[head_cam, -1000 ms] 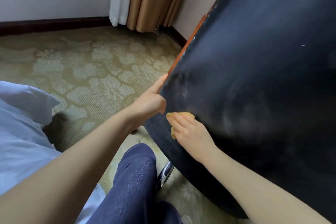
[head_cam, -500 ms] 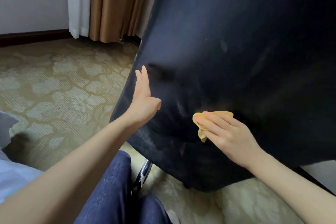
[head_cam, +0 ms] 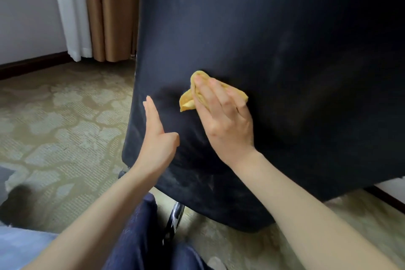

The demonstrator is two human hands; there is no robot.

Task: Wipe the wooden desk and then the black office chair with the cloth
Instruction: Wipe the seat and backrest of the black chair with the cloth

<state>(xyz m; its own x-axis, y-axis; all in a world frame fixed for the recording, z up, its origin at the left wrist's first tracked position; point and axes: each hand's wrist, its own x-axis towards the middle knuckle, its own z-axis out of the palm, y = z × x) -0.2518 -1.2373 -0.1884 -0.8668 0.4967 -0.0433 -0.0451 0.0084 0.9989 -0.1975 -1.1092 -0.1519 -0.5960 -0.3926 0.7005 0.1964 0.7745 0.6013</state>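
Centrally, black chair back [head_cam: 274, 50] filling most of the view, upright, pale smears across its lower part. Yellow cloth [head_cam: 198, 94] bunched and pressed flat against the chair back, left of centre. Right hand [head_cam: 225, 116] laid over the cloth, fingers [head_cam: 207, 92] spread and extended, palm holding the cloth to the surface; cloth edges protruding above the fingertips, to the left and to the right. Left hand [head_cam: 157, 138] just left of the right hand, flat and edge-on against the chair back near its left edge, fingers straight and together, thumb out to the right, nothing held. Hands close, not touching.

Below the chair back, chrome base leg [head_cam: 174, 219] visible, angled toward the near edge; remainder of the base hidden by the chair and by a knee in dark blue denim [head_cam: 140, 232] at near centre. Wooden desk not visible from this angle.

Patterned beige carpet [head_cam: 65, 127] covering the floor to the left and under the chair. Far left: pale wall [head_cam: 28, 11] with dark baseboard [head_cam: 32, 64]. Right of these, white sheer curtain [head_cam: 72, 11] and tan curtain [head_cam: 111, 11] hanging to the floor, the tan one partly blocked by the chair's left edge. Light blue fabric [head_cam: 19, 245] at the near left corner; type cannot be told.
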